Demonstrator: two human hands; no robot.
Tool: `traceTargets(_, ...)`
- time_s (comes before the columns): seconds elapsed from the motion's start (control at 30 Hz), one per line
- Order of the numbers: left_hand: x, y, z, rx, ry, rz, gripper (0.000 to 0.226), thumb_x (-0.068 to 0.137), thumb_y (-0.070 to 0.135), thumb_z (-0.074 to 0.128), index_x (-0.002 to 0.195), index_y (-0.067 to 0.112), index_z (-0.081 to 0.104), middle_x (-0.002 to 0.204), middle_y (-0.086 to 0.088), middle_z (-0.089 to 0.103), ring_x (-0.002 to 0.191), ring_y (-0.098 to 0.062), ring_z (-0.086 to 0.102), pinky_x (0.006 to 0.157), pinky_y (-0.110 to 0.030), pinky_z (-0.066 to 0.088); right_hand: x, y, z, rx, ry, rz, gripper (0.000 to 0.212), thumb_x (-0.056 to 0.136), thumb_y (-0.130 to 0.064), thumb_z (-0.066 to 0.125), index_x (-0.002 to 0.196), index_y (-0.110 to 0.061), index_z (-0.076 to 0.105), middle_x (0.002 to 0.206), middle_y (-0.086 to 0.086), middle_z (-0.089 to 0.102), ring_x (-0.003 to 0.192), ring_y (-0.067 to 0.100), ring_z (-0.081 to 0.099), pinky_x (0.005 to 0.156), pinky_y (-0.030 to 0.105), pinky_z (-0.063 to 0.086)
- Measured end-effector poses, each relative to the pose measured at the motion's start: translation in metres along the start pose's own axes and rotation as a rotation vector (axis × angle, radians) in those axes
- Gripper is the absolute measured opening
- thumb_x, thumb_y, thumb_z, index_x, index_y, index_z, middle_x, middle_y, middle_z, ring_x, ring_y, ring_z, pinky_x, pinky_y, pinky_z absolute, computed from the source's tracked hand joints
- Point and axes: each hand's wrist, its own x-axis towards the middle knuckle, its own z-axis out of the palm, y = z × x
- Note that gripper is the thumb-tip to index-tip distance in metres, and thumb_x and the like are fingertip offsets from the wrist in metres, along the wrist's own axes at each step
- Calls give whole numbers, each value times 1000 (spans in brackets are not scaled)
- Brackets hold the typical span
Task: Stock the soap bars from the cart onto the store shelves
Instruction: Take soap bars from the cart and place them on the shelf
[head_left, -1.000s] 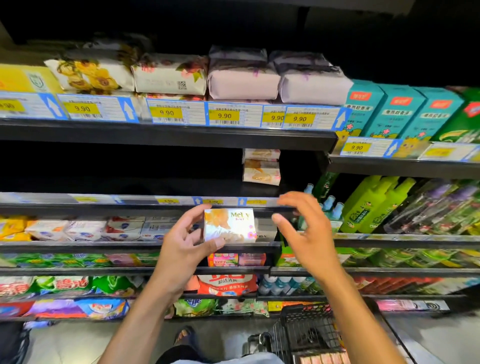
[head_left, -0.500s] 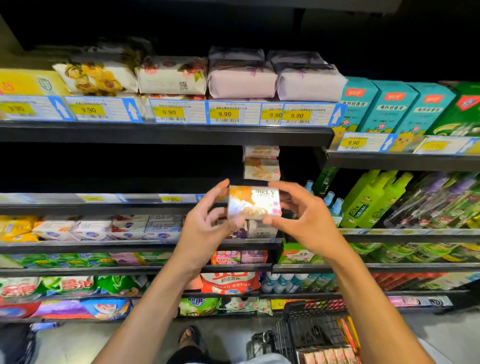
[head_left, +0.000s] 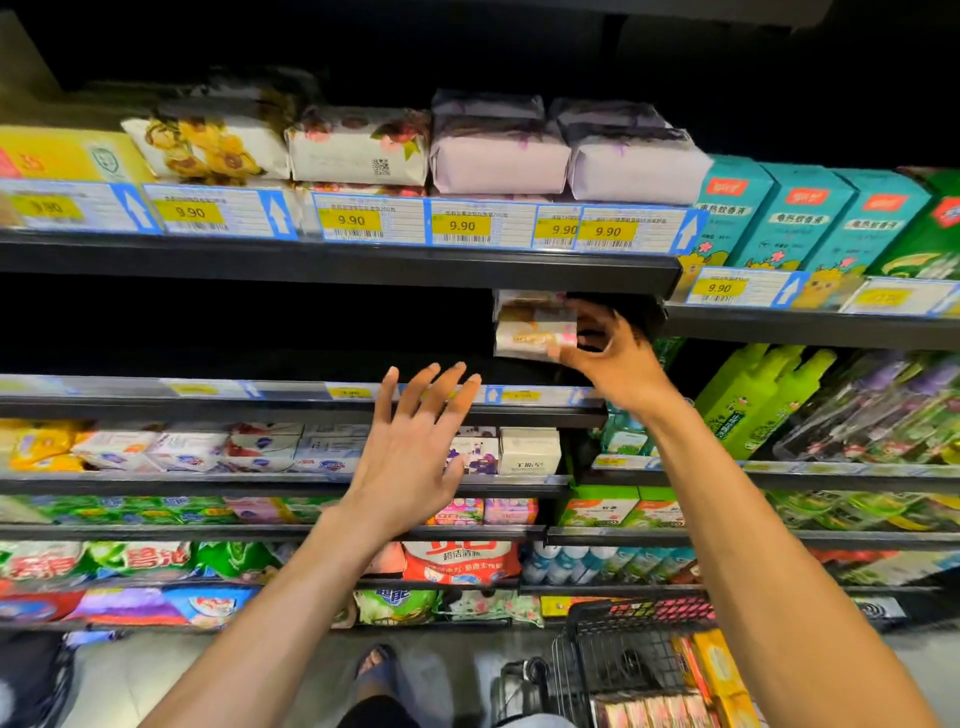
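My right hand (head_left: 613, 358) reaches into the dark second shelf (head_left: 311, 400) and grips a white and orange soap box (head_left: 530, 340) by its right end. That box sits in a small stack of like soap boxes (head_left: 527, 306) under the upper shelf's edge. How many boxes the stack holds is unclear. My left hand (head_left: 415, 447) hovers open in front of the shelf's price rail, fingers spread, holding nothing. The wire cart (head_left: 613, 654) stands at the bottom right with several packed soap bars (head_left: 654, 712) in it.
Wrapped soap packs (head_left: 498, 156) and teal boxes (head_left: 779, 218) fill the top shelf above 9.90 tags. Green bottles (head_left: 753, 400) stand right of the stack. Lower shelves hold boxed soaps (head_left: 530, 449) and bagged goods. The second shelf is dark left of the stack.
Both hands held the soap box in front of the shelf rail. Now my right hand alone has carried it up to the stack, and my left hand has let go and opened.
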Motion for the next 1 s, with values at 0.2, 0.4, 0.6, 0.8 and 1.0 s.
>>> traceTargets(0.2,-2,-4,1,-11,1,12,93,84,41,67,160,24,17,162,0,27,151,-27,22,123,-56,13,9,9,5,-53,43,58,80,74,-60,79,144,-37,47,135,-6,63,121,11,60,103,26,49)
traceTargets(0.4,-1,-4,-3,-22,-27,5,91,84,41,65,160,25,17,160,1,27,150,-26,23,124,-54,12,15,6,4,-80,25,119,71,77,-60,78,138,-40,47,137,-3,62,121,21,60,98,37,52)
traceTargets(0.6,-1,-5,-4,-45,-39,12,91,83,35,67,159,23,20,159,1,29,150,-26,25,124,-54,12,8,2,4,-123,41,107,75,88,-51,73,152,-37,37,147,-5,53,122,20,55,100,31,45)
traceTargets(0.8,1,-5,-9,-90,-4,23,83,83,32,68,156,20,31,156,-2,36,148,-26,30,124,-54,13,-51,1,8,-190,268,42,58,96,-38,68,147,-17,50,138,8,58,129,24,54,108,40,44)
traceTargets(1.0,-8,19,5,-422,145,352,52,87,15,57,138,3,56,141,-16,53,133,-37,48,116,-57,31,-168,33,15,-518,405,92,55,99,-42,59,143,-10,50,143,9,51,134,25,43,113,35,34)
